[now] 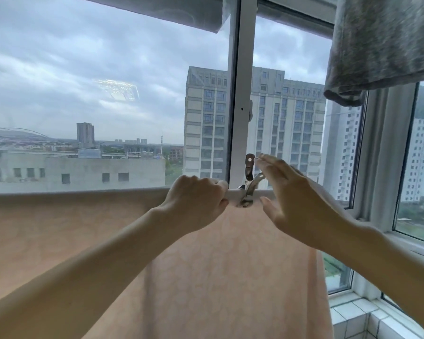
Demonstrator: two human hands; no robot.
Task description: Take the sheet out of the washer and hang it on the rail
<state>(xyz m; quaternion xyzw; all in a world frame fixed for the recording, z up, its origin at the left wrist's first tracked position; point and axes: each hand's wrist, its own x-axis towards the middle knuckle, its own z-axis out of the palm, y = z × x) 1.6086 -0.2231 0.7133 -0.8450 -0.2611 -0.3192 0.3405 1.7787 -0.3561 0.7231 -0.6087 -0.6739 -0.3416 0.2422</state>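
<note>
So the left hand [196, 199] is curled tight over the top edge of the sheet [206, 265], gripping it right where it folds over the rail. The rail itself is wrapped in fabric, so I can't really make it out. The right hand [296, 204] is open, with the fingers straight up top and the thumb spread below. It sits just right of a shiny metal clip [249, 184] that's clamped on the fold between the two hands. Its fingertips are right beside the clip's upper handle, but I can't tell if they touch it.

The peach patterned sheet hangs down across the whole lower half of the frame. Behind it is a white window frame [240, 94], with a tall apartment block [279, 123] and cloudy sky outside. A grey mottled cloth [377, 45] hangs in the upper right corner, and there's a white tiled sill [353, 311] at the lower right.
</note>
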